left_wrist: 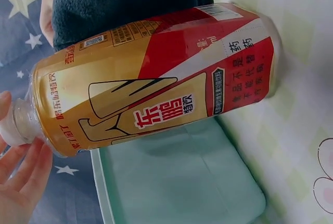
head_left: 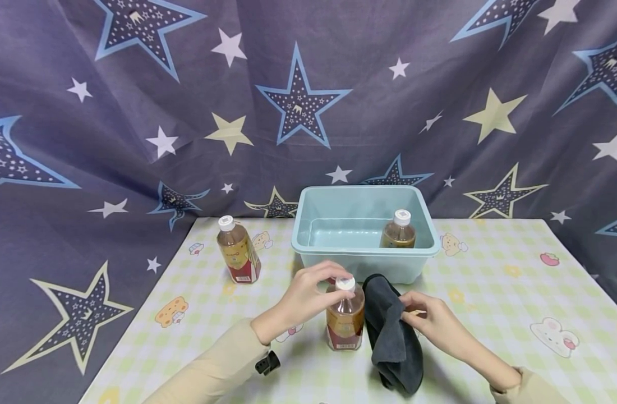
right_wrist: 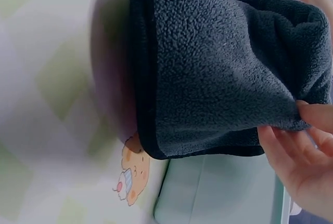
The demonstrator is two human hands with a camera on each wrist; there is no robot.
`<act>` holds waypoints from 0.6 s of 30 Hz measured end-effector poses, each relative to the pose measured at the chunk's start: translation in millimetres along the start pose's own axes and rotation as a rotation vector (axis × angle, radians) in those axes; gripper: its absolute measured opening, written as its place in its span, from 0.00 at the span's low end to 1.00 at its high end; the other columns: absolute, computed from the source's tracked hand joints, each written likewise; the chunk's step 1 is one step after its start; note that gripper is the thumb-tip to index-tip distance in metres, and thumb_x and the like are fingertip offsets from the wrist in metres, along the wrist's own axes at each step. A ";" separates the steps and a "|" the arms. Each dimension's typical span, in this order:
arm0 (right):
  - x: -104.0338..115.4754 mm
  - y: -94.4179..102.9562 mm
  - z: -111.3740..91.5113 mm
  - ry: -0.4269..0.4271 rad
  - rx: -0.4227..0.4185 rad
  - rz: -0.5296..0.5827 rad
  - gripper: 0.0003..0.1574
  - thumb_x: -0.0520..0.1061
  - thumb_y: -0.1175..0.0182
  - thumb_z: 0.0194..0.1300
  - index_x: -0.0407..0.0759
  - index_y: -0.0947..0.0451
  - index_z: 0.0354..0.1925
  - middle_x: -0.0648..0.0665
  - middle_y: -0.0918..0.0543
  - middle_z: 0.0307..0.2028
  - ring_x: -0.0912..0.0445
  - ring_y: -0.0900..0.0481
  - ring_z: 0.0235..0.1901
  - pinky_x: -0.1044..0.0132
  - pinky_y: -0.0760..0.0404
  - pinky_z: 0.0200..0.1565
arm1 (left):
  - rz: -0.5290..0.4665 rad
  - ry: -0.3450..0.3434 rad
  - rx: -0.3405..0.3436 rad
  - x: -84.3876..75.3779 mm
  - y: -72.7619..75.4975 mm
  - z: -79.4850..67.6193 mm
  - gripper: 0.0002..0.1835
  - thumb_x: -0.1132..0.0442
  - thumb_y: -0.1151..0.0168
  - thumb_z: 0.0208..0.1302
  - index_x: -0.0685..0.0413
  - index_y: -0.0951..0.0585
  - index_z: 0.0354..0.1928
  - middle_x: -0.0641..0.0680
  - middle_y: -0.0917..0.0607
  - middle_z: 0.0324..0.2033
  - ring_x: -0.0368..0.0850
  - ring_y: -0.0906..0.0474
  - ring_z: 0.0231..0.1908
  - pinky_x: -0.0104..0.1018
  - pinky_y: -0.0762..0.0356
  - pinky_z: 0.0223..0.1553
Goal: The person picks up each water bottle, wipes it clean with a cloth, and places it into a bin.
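My left hand (head_left: 313, 289) pinches the white cap of a bottle (head_left: 345, 322) that stands upright in front of the blue tub. In the left wrist view the bottle (left_wrist: 156, 81) shows a gold and red label, with the fingers around its cap. Just to the right, my right hand (head_left: 434, 322) pinches a dark grey towel (head_left: 389, 331) between thumb and fingers. The folded towel (right_wrist: 208, 68) hangs from those fingertips in the right wrist view, its lower hem close over the tablecloth. In the head view the towel is right beside the bottle.
Behind the hands stands a light blue tub (head_left: 359, 252) with another bottle (head_left: 399, 230) inside at its right. A third bottle (head_left: 239, 252) stands at the table's back left. The checked tablecloth (head_left: 495, 314) ends at a star-patterned curtain (head_left: 298, 163).
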State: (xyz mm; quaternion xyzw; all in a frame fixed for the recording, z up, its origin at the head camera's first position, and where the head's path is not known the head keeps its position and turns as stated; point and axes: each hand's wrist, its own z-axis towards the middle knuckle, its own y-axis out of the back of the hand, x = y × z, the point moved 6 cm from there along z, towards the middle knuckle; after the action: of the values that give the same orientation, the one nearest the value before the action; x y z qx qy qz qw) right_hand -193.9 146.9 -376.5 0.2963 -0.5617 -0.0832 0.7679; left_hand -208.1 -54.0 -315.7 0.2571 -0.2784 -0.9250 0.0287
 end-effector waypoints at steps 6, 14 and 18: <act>7.1 -0.5 3.3 0.032 -0.034 0.002 0.08 0.32 0.43 0.55 0.38 0.25 0.36 0.43 0.19 0.34 0.57 0.21 0.34 0.68 0.20 0.35 | -0.013 0.026 0.008 0.5 -1.8 -1.2 0.13 0.65 0.31 0.44 0.58 0.19 0.34 0.52 0.19 0.34 0.39 0.23 0.37 0.24 0.24 0.38; 18.5 -4.2 8.0 0.058 -0.065 0.024 0.09 0.30 0.42 0.54 0.38 0.24 0.36 0.43 0.20 0.34 0.60 0.22 0.34 0.69 0.20 0.35 | -0.025 0.045 0.007 0.3 -4.3 -5.2 0.12 0.66 0.32 0.46 0.59 0.20 0.35 0.52 0.20 0.35 0.38 0.23 0.35 0.23 0.23 0.36; 27.0 -5.2 11.8 0.059 -0.085 0.021 0.09 0.30 0.42 0.54 0.37 0.24 0.36 0.44 0.20 0.33 0.58 0.22 0.34 0.69 0.20 0.35 | -0.016 0.044 0.005 0.2 -3.3 -4.0 0.11 0.65 0.32 0.47 0.59 0.20 0.35 0.52 0.20 0.35 0.37 0.23 0.35 0.23 0.24 0.36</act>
State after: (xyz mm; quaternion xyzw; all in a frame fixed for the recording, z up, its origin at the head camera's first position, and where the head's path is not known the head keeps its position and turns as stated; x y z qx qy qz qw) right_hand -194.1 126.0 -355.1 0.2602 -0.5378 -0.0902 0.7968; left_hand -206.0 -53.2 -320.4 0.2796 -0.2782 -0.9185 0.0269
